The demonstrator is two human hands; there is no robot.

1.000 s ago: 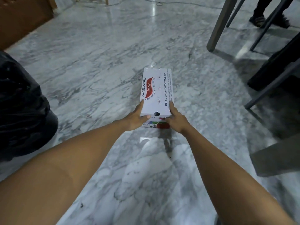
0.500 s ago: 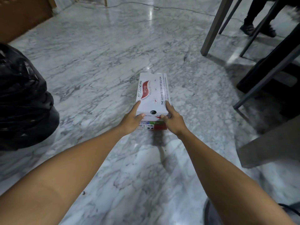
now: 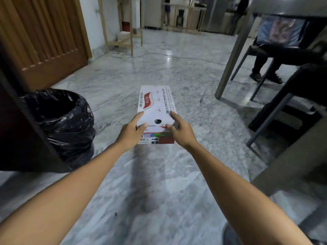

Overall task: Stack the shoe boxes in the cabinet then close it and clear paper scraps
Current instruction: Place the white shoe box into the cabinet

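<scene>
A white shoe box (image 3: 156, 103) with red and black print is held lengthwise in front of me, above the marble floor. My left hand (image 3: 131, 132) grips its near left corner, thumb on the lid. My right hand (image 3: 179, 129) grips the near right corner, fingers over the lid's edge. The box's near end shows a red panel and a label. A brown wooden panel (image 3: 19, 121), perhaps the cabinet's door edge, stands at the far left. No paper scraps are in view.
A bin lined with a black bag (image 3: 65, 119) stands at the left. A grey table leg (image 3: 233, 55) and dark chairs (image 3: 290, 110) fill the right, with a seated person (image 3: 276, 50) behind. A brown slatted door (image 3: 42, 36) and a wooden rack (image 3: 123, 27) lie further back.
The box has come up off the floor in both hands, and my view has tilted up, bringing the room's far end, the bin and the brown panel into sight.
</scene>
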